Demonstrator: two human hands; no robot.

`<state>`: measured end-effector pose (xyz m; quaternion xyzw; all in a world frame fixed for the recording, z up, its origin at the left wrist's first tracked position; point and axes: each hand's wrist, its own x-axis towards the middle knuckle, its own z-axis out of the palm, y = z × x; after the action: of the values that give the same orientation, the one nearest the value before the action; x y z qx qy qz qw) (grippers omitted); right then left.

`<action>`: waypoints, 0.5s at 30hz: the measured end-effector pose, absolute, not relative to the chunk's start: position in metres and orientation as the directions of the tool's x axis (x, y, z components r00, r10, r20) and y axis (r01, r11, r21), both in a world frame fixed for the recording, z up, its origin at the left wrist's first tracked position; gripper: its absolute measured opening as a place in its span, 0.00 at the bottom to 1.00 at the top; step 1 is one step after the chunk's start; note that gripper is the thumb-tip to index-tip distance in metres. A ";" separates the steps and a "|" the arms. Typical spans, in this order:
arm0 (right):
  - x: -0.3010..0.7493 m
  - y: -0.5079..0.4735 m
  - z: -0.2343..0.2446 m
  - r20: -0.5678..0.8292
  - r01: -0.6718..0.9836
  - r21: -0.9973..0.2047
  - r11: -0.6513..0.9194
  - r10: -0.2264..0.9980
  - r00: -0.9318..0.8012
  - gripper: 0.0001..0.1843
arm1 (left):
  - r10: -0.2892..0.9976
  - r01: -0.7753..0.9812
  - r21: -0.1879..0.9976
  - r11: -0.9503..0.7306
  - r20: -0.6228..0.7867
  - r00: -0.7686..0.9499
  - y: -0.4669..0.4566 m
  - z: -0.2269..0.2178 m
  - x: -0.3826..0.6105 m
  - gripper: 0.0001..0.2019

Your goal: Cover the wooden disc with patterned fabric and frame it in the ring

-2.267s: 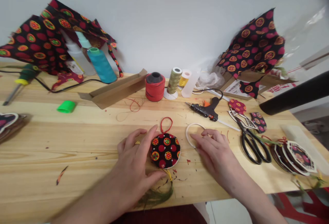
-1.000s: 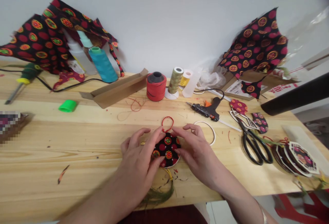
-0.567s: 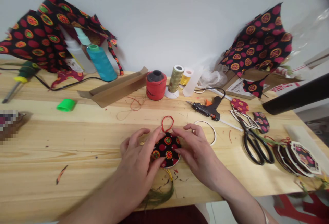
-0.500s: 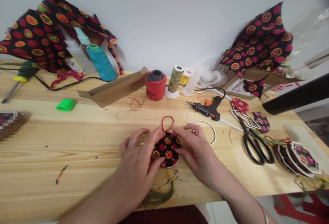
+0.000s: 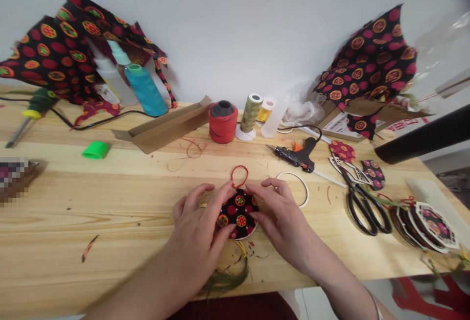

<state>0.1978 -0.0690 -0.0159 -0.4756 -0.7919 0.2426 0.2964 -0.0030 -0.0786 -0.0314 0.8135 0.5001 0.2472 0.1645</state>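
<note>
Between my hands lies a round fabric-covered pendant [image 5: 240, 212], black with red and orange flower prints and a pale rim. A red cord loop [image 5: 240, 176] sticks out at its far side. On its near side hangs a green tassel [image 5: 231, 278] with yellow cord, partly hidden by my left wrist. My left hand [image 5: 205, 222] grips the pendant's left edge, thumb on the near part of the fabric. Fingers and thumb of my right hand [image 5: 277, 217] press on the right edge. A white ring [image 5: 299, 188] rests just beyond my right hand.
A glue gun [image 5: 297, 156], black scissors [image 5: 365, 207] and finished-looking pendants [image 5: 429, 227] are at the right. Behind stand a red thread spool [image 5: 222, 122], a cardboard tray [image 5: 165, 126] and a teal thread cone [image 5: 146, 90]. A green cap [image 5: 95, 149] and screwdriver [image 5: 31, 109] are at the left.
Both hands keep nearly the same hold on the pendant. The view has shifted very slightly; nothing else has visibly moved.
</note>
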 end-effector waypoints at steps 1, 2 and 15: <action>0.198 -0.069 -0.015 0.239 0.613 -0.663 0.431 0.897 -0.372 0.26 | 0.895 0.732 0.515 -0.447 0.238 0.378 -0.079 -0.032 -0.003 0.32; 0.198 -0.069 -0.014 0.237 0.615 -0.659 0.432 0.896 -0.376 0.26 | 0.894 0.731 0.515 -0.448 0.238 0.380 -0.079 -0.032 -0.003 0.32; 0.199 -0.094 -0.012 0.368 0.559 -0.720 0.412 0.909 -0.196 0.19 | 0.910 0.696 0.590 -0.410 0.323 0.261 -0.080 -0.013 -0.029 0.24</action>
<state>0.1995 -0.0936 -0.0118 -0.4952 -0.7410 0.2210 0.3960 -0.0285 -0.0800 -0.0131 0.7763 0.5170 0.3196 0.1672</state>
